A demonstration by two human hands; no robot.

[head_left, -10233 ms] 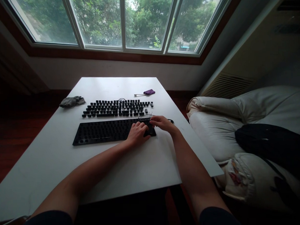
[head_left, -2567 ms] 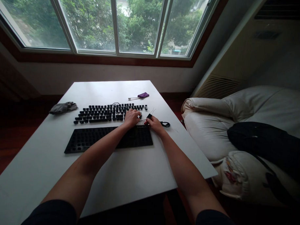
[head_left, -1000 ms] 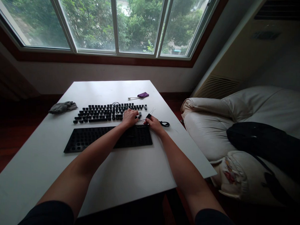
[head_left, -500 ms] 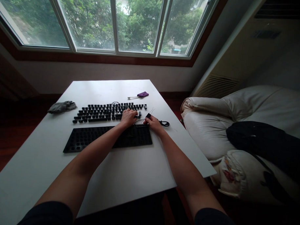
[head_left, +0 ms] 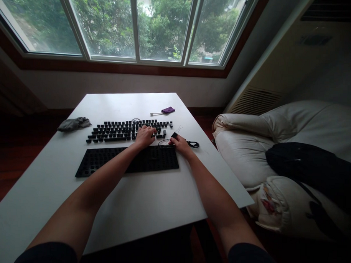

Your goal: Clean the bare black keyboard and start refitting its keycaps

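Observation:
Rows of loose black keycaps [head_left: 115,130] lie spread on the white table [head_left: 150,199]. Over their right-hand part is my left hand [head_left: 145,136], its fingers curled down among the caps; whatever its fingertips pinch is hidden. In front of the caps lies a black keyboard [head_left: 151,160] whose caps are off, partly covered by my left forearm. My right hand [head_left: 180,144] grips a keycap puller [head_left: 174,135] with a dark handle, its two thin wire loops pointing up and away, just beyond the keyboard's right back corner.
A coiled black cable [head_left: 194,144] rests right of my right hand. Farther back lie a purple pouch [head_left: 168,109] and a thin stick-like item [head_left: 155,114]. A grey cloth [head_left: 74,124] sits at the left edge. Right of the table stands a pale sofa [head_left: 238,149] with a dark bag [head_left: 312,163].
My left hand has shifted a little to the left over the keycaps. My right hand stays in place with the keycap puller. The view has moved very slightly.

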